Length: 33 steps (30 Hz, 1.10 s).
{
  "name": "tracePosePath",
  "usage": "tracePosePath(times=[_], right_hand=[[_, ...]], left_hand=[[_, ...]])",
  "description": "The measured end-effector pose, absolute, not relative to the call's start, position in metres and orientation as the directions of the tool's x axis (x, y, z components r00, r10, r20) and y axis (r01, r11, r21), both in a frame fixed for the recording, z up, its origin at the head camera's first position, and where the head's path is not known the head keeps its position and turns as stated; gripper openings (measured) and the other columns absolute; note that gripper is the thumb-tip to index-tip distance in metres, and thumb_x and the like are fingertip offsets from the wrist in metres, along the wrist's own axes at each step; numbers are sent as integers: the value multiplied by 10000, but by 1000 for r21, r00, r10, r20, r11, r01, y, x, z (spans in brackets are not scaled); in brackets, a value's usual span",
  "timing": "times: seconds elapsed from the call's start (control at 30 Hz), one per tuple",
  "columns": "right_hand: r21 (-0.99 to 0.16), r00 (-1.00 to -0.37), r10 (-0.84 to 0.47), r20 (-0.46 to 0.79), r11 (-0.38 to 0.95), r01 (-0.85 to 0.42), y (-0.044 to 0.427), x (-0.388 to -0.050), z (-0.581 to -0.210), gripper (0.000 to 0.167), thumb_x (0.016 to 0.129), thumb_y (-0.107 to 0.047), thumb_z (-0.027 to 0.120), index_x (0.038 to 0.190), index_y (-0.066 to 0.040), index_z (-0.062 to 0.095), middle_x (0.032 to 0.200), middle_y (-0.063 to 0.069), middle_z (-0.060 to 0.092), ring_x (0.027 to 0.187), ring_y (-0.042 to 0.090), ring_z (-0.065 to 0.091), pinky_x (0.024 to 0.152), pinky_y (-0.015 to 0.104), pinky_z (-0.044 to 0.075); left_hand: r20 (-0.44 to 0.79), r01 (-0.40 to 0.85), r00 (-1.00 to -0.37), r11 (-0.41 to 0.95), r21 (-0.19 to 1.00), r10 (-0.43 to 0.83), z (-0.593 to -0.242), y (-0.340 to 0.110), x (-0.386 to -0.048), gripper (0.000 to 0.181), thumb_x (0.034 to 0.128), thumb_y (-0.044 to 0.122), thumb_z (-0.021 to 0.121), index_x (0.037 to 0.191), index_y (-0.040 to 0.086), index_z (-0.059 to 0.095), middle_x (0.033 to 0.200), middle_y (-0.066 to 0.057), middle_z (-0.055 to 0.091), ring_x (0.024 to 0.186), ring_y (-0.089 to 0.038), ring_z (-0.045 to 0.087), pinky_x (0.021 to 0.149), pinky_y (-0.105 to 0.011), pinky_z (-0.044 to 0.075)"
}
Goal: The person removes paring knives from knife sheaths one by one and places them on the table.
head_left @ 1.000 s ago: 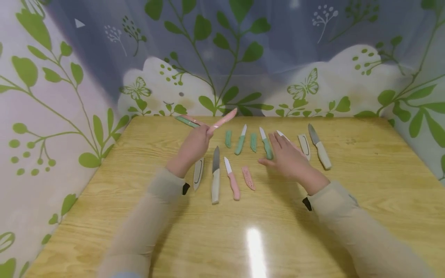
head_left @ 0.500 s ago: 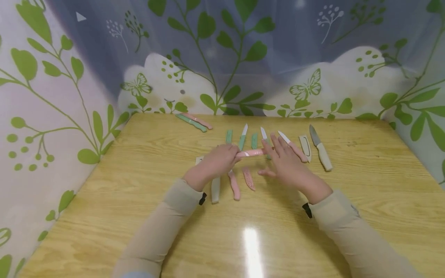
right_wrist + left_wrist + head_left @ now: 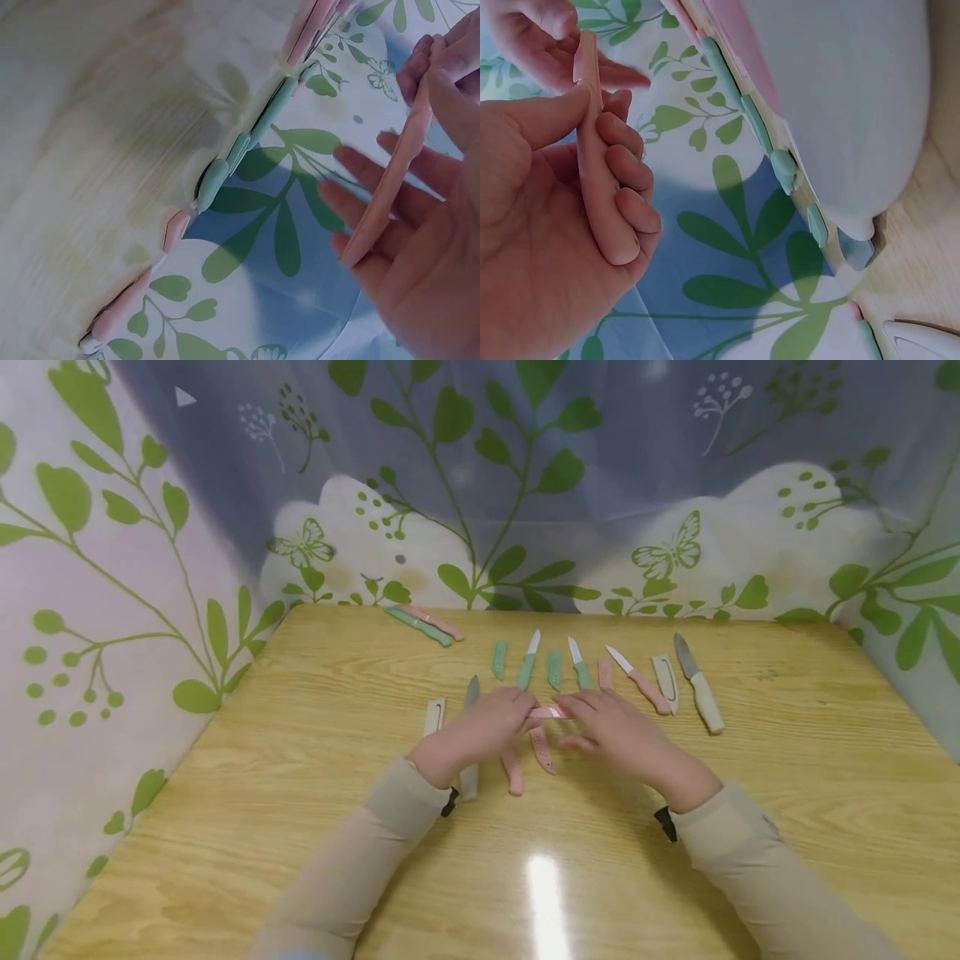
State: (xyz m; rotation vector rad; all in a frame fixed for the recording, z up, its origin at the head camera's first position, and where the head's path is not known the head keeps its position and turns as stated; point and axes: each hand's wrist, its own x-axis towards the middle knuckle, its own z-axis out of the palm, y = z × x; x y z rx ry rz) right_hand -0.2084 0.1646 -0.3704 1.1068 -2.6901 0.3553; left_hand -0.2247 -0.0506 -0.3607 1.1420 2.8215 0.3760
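Observation:
My left hand (image 3: 480, 727) grips the handle of a pink paring knife (image 3: 604, 187), fingers curled round it and thumb along its top. A pink sheath (image 3: 382, 199) covers the blade. My right hand (image 3: 630, 739) is at the sheath's far end, its fingers extended behind it and its thumb spread away in the head view. Below the hands lie a pink-handled knife (image 3: 513, 772), partly hidden by the left hand, and a loose pink sheath (image 3: 542, 753). A white-handled knife (image 3: 470, 781) and a white sheath (image 3: 435, 717) lie by the left wrist.
Green knives (image 3: 528, 664) and green sheaths (image 3: 499, 660) lie beyond the hands. To the right are a pink knife (image 3: 641, 681), a white sheath (image 3: 665, 683) and a white-handled knife (image 3: 703, 697). A green sheathed knife (image 3: 420, 627) and a pink one (image 3: 438, 622) rest back left.
My left hand has brought the pink sheathed knife from the back left to the middle, lowering it to meet the right hand. The right hand has shifted slightly nearer me.

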Motion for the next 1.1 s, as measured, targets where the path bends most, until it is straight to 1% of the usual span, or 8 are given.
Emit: tracePosePath(times=[0.17, 0.27, 0.4, 0.6, 0.83, 0.93, 1.03, 1.1], right_hand=[[-175, -693, -660, 291, 675, -716, 168, -208, -369, 393, 874, -225, 715, 1177, 4, 613, 1042, 132, 703, 952, 285, 675, 827, 430, 532], [-167, -697, -655, 292, 683, -711, 169, -209, -368, 294, 880, -210, 707, 1098, -24, 641, 960, 98, 713, 856, 248, 686, 769, 403, 534], [-147, -692, -647, 319, 688, -711, 170, -210, -368, 185, 892, -173, 691, 1018, -44, 651, 870, 61, 710, 745, 197, 679, 720, 384, 520], [-160, -694, -643, 322, 686, -710, 171, -210, -368, 153, 905, -170, 671, 1006, -56, 658, 843, 36, 710, 692, 155, 669, 811, 432, 486], [-188, -697, -653, 298, 675, -713, 173, -213, -369, 191, 906, -174, 670, 1051, -50, 680, 906, 49, 728, 736, 172, 694, 706, 360, 541], [-195, -696, -658, 289, 671, -715, 176, -213, -368, 204, 910, -174, 665, 1074, -54, 684, 940, 48, 727, 778, 185, 701, 728, 361, 548], [-203, -701, -657, 277, 673, -712, 177, -212, -367, 205, 911, -174, 662, 1084, -66, 683, 941, 37, 726, 787, 184, 702, 843, 417, 521], [-210, -709, -652, 269, 679, -703, 178, -211, -368, 204, 911, -179, 661, 1087, -79, 683, 936, 25, 725, 792, 181, 702, 957, 467, 456]], left_hand=[[13, 668, -721, 689, 281, 693, -360, -49, -220, 249, 1026, 216, 478, 1105, 5, 583, 1038, -84, 614, 978, -225, 559, 912, -344, 462], [27, 679, -708, 670, 300, 706, -361, -48, -218, 238, 1027, 214, 474, 1116, 20, 578, 1050, -79, 608, 993, -219, 556, 935, -346, 450], [52, 697, -695, 654, 294, 717, -362, -49, -217, 235, 1031, 227, 462, 1110, 40, 581, 1026, -76, 602, 964, -221, 555, 914, -348, 453], [-11, 664, -705, 665, 343, 709, -361, -49, -218, 264, 1037, 242, 439, 1153, 47, 575, 1095, -73, 609, 1026, -214, 556, 953, -352, 446], [-31, 666, -694, 658, 351, 719, -362, -48, -219, 308, 1039, 242, 428, 1208, 20, 558, 1171, -99, 615, 1101, -234, 557, 987, -363, 436], [-35, 661, -692, 653, 371, 721, -364, -47, -220, 275, 1034, 221, 442, 1190, 28, 561, 1141, -89, 624, 1089, -225, 556, 966, -355, 442], [-61, 632, -693, 645, 430, 719, -365, -46, -220, 257, 1031, 204, 452, 1189, 30, 555, 1062, -47, 664, 1079, -201, 551, 976, -350, 430], [-73, 614, -694, 642, 459, 716, -367, -45, -220, 253, 1032, 200, 453, 1195, 32, 551, 1020, -25, 677, 1066, -186, 549, 976, -346, 427]])
